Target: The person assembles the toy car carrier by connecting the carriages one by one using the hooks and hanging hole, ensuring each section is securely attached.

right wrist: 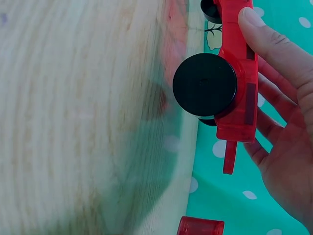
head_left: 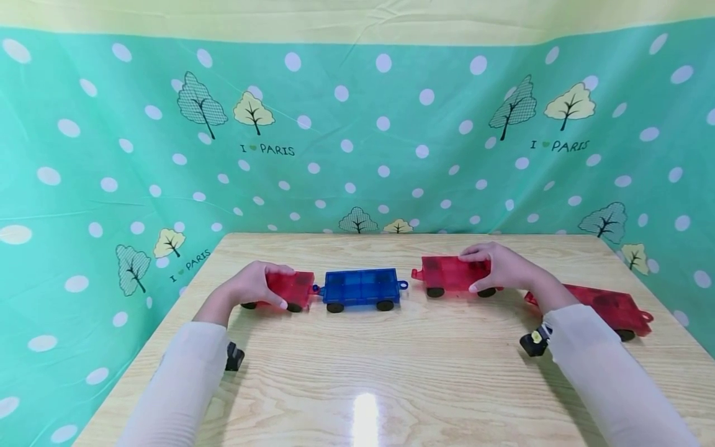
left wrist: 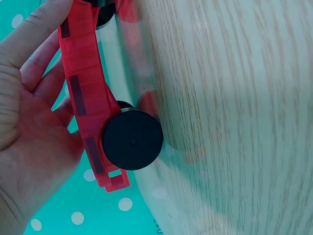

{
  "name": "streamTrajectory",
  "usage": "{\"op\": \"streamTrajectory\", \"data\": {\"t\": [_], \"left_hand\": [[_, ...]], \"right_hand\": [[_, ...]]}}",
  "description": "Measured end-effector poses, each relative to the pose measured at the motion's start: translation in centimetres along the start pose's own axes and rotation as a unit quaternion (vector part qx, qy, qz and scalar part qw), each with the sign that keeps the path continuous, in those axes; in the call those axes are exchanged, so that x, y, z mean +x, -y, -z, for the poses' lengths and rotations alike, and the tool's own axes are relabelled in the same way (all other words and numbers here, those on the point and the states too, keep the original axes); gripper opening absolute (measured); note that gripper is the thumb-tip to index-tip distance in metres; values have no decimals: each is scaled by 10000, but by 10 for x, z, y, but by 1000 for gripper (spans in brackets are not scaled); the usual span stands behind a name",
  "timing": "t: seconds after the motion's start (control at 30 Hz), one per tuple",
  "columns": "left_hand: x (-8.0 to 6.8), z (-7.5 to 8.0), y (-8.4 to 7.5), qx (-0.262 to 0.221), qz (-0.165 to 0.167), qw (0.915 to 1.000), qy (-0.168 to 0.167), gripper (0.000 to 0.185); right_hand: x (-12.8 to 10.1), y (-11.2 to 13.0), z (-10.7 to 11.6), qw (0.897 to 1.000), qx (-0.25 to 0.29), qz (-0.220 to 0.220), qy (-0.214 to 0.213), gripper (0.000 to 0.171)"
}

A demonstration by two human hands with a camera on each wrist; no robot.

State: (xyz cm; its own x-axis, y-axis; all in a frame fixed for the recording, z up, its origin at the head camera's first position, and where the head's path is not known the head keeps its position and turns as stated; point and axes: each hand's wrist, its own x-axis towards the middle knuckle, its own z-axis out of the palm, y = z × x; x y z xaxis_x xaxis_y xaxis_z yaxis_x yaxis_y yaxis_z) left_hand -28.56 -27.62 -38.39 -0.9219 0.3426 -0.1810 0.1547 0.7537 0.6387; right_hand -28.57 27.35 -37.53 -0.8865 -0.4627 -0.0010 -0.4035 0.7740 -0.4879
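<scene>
My left hand grips a translucent red toy train car by its sides at the left of the table. Its right end meets the hitch of a blue toy train car, which stands on the table. In the left wrist view, the thumb lies along the red car's side above a black wheel. With fingers behind and thumb in front, my right hand holds another red car. A gap separates that car from the blue car's ring. The right wrist view shows its black wheel.
A further red car stands at the right, partly behind my right forearm. The wooden table ends at the back against a green dotted cloth. Black wrist cameras hang under both wrists.
</scene>
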Motion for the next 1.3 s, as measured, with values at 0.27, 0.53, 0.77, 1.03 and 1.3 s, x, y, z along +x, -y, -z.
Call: {"op": "streamTrajectory", "data": {"t": [0.27, 0.53, 0.77, 1.03, 1.3], "left_hand": [[0, 0, -1, -17, 51, 10000, -16, 77], [-1, 1, -3, -49, 94, 9999, -23, 78], [-2, 3, -4, -12, 53, 10000, -22, 79], [-4, 3, 1, 221, -38, 9997, -54, 81], [-11, 3, 0, 174, 64, 9990, -395, 79]], "right_hand": [[-9, 2, -3, 9999, 43, 99, -2, 71], [-13, -4, -7, 10000, -8, 36, -18, 70], [-15, -7, -9, 10000, 95, 14, -26, 70], [-15, -6, -11, 9998, 174, -20, 42, 71], [-16, -8, -14, 9995, 316, -29, 56, 71]]}}
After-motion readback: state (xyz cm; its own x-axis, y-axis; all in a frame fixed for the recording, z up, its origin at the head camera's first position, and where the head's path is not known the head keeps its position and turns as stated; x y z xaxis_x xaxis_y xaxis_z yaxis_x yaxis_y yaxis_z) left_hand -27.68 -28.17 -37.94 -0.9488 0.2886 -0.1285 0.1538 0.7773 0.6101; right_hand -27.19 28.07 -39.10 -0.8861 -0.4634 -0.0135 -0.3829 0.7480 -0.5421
